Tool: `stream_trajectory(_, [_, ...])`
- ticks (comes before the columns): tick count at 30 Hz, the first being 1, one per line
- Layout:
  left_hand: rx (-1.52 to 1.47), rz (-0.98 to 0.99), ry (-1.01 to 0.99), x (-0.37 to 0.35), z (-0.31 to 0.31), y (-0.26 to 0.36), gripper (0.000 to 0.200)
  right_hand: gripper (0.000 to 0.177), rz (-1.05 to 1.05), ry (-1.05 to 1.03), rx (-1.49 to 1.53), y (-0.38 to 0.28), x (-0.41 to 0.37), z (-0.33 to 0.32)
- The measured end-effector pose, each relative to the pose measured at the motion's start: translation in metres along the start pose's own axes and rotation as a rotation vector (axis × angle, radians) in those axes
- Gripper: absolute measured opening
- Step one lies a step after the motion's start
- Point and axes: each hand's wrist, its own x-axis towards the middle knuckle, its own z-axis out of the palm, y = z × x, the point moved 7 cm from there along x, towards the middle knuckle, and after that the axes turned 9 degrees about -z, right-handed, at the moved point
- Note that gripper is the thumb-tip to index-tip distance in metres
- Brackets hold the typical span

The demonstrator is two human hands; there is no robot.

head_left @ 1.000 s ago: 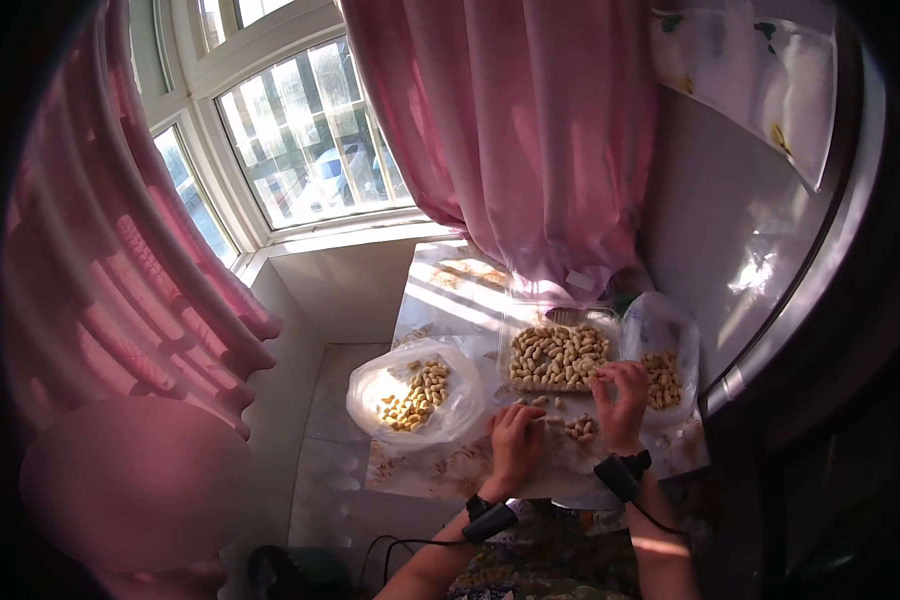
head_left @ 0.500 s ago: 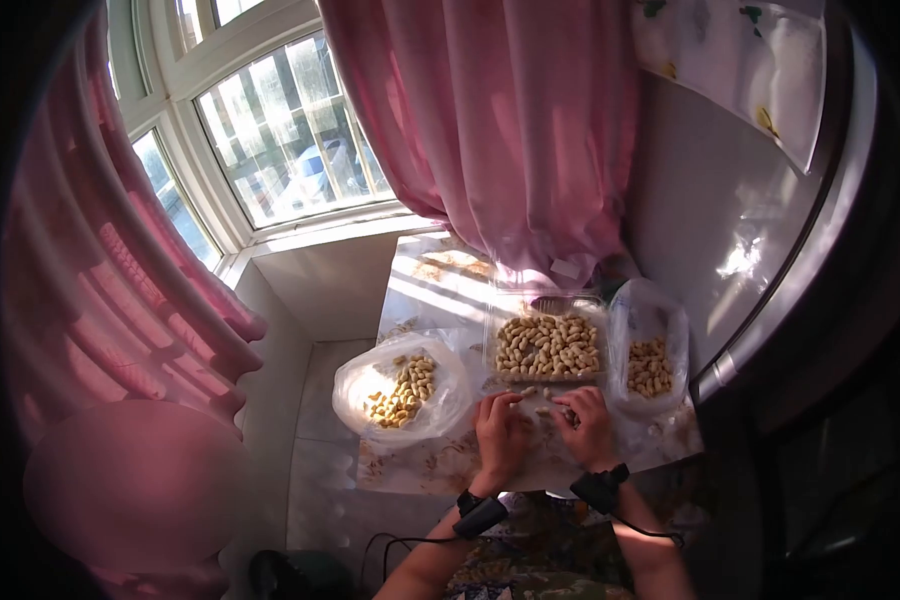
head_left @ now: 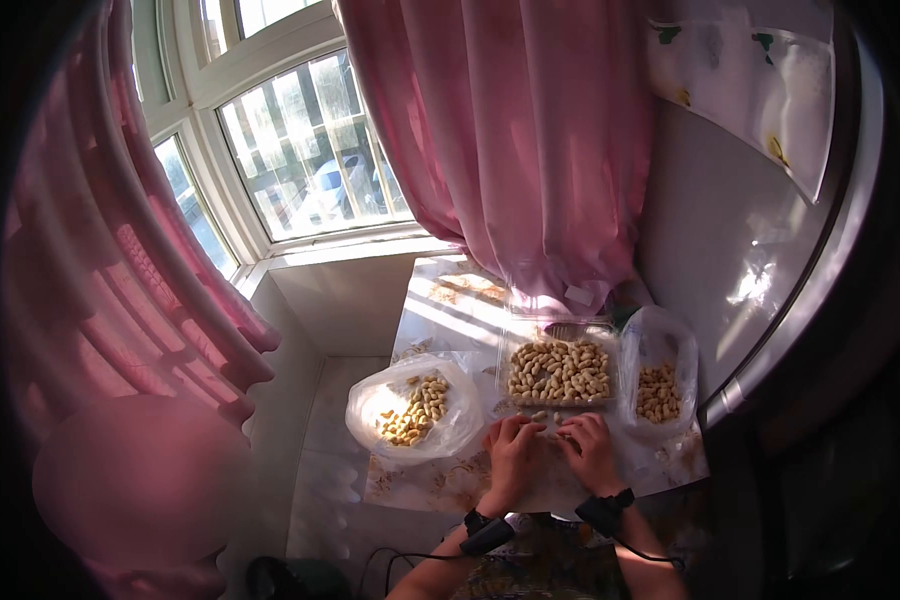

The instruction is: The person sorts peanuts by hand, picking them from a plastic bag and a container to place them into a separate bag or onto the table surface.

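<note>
Two hands sit close together at the near edge of the tabletop [head_left: 440, 480]: the left hand [head_left: 513, 452] and the right hand [head_left: 590, 450], each with a black band [head_left: 490, 530] at the wrist. Both are curled narrow with their fingertips turned toward one another, likely so that both can bear on the same small piece. Whether either hand actually pinches a nut I cannot tell; it is too small to see.

Just beyond the fingertips lie a few loose peanuts [head_left: 540, 415], pale tan, scattered on the patterned cover between the hands and the clear tray [head_left: 504, 360]. That tray, heaped with the same pale nuts, sits straight ahead, probably to keep it in easy reach. A plastic bag [head_left: 370, 410] holding fewer peanuts bulges over the left edge, and a second bag [head_left: 660, 330] stands by the right edge. Sun stripes the far end of the tabletop, below the pink curtain [head_left: 510, 150] and the window [head_left: 310, 160].
</note>
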Motion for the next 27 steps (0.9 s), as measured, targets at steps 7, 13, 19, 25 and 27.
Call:
stream_trajectory(7, [0.034,0.018,-0.053,-0.0022,0.0058,-0.0017,0.022,0.015,-0.012,-0.018,0.009,-0.0041,0.0009,-0.0001])
stream_trajectory(13, [0.039,0.018,-0.05,-0.0004,0.001,0.0042,0.02,0.016,0.004,0.0,0.002,-0.0017,-0.0007,-0.0014])
stream_trajectory(19, [0.038,0.015,-0.057,-0.0011,0.0024,0.0012,0.019,0.015,0.012,0.005,0.019,-0.0012,-0.0008,-0.0029])
stream_trajectory(25, [0.034,0.014,-0.057,-0.0016,0.0041,-0.0008,0.018,0.015,0.011,0.005,0.016,-0.0007,-0.0011,-0.0026])
stream_trajectory(27, [0.033,0.011,-0.06,-0.0015,0.0039,-0.0007,0.018,0.016,0.01,0.003,0.017,-0.0005,-0.0011,-0.0024])
